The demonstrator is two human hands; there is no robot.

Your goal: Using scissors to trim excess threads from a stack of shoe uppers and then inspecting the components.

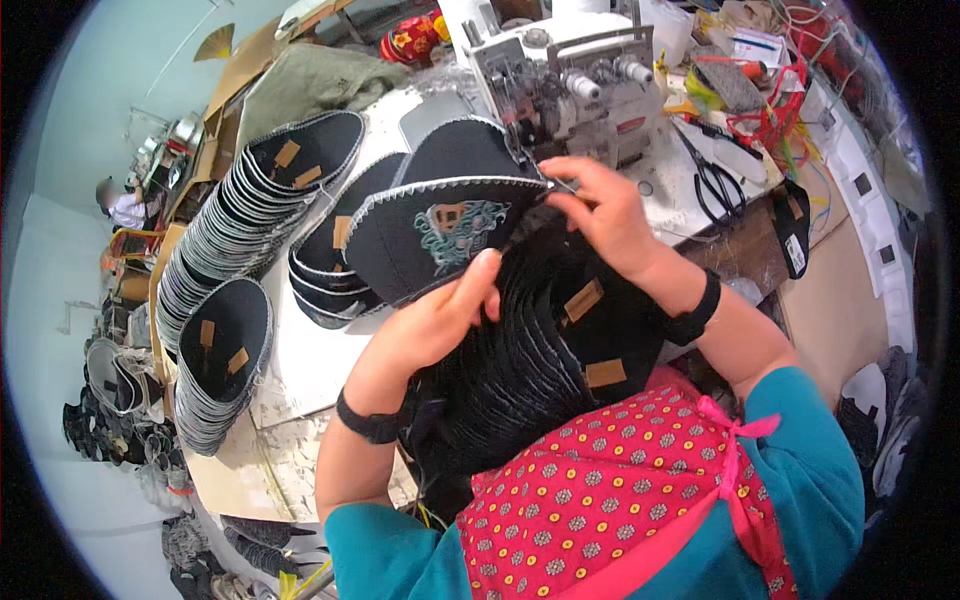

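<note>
A black cloth piece (385, 235) with a white overstitched edge and teal embroidery stands tilted in front of the sewing machine (600, 105). My left hand (445, 315) grips its lower edge, thumb on the embroidered face. At its right corner my right hand (605, 215) is closed in a pinch. Something small and shiny shows between those fingers, too small to name. Behind the held piece are more black pieces (325, 240) with white edges. Against my lap rests a thick stack of black pieces (500, 370), with tan tags on its top one.
Two leaning stacks of edged black pieces, a long one (235, 215) and a shorter one (225, 340), stand on the table's left. Black-handled scissors (718, 185) lie right of the machine, near tangled red cord (785, 105). A person (125, 205) sits far left.
</note>
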